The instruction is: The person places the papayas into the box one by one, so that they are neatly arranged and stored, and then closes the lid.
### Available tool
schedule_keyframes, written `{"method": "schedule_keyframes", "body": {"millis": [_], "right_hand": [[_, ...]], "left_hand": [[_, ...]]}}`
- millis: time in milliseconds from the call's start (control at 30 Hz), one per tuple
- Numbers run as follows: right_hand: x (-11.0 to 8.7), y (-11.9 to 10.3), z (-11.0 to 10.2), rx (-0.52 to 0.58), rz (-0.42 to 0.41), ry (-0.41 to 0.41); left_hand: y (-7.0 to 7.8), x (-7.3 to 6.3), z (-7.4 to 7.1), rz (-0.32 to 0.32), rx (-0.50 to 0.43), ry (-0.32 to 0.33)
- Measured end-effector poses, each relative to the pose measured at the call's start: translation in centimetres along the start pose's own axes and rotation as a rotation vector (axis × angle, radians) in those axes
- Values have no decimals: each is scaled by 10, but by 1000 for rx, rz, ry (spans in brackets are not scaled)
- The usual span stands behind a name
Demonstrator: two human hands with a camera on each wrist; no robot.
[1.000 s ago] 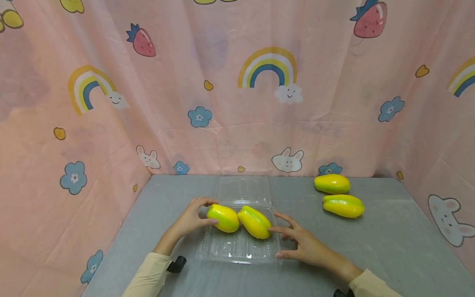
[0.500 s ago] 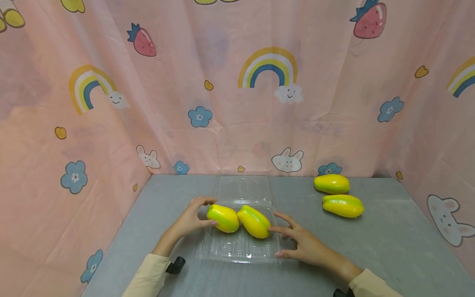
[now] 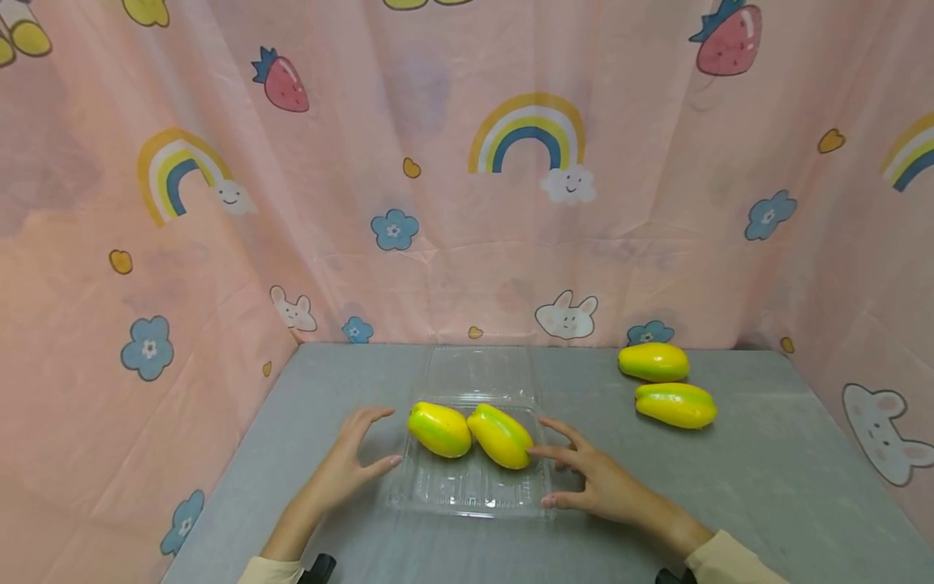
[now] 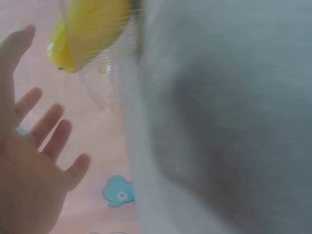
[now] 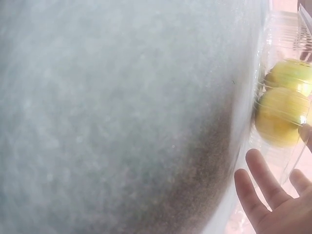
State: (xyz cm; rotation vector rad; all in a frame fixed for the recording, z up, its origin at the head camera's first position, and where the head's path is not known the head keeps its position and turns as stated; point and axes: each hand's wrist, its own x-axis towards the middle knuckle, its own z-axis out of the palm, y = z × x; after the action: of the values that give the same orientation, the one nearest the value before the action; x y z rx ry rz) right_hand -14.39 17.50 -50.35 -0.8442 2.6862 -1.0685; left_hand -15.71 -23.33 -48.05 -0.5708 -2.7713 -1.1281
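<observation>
A clear plastic clamshell box [image 3: 467, 495] lies unfolded on the table, its lid [image 3: 477, 371] laid back toward the curtain. Inside sit two yellow-green papayas, a left papaya [image 3: 439, 430] and a right papaya [image 3: 500, 438], leaning close together at their sides. My left hand [image 3: 341, 466] is just left of the box, thumb and fingers spread, holding nothing; the left wrist view shows the gap between that hand [image 4: 34, 165] and the papaya [image 4: 92, 31]. At the box's right wall, my right hand [image 3: 598, 478] has loosely extended fingers, one fingertip right by the right papaya's lower end.
Two more papayas, a rear papaya [image 3: 653, 362] and a front papaya [image 3: 674, 405], lie at the back right of the grey table [image 3: 730, 503]. A pink patterned curtain [image 3: 452, 276] closes off the back and both sides.
My left hand has let go of the left papaya and drawn back to the left and toward me. The right hand and both papayas in the box have stayed put.
</observation>
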Motion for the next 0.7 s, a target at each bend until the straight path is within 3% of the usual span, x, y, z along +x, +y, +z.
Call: {"method": "schedule_keyframes", "body": {"millis": [200,367,500,700], "right_hand": [[-1,1,0,-6,-24,14],[-1,2,0,-17,-37,23],[0,0,1,-39,-25,36],[3,-7,6,-53,55,85]], "left_hand": [[-3,-24,9,113,141,41],[-5,-35,16,198,210,41],[-6,-40,20,196,215,21],[-5,-43,23,186,225,11]]}}
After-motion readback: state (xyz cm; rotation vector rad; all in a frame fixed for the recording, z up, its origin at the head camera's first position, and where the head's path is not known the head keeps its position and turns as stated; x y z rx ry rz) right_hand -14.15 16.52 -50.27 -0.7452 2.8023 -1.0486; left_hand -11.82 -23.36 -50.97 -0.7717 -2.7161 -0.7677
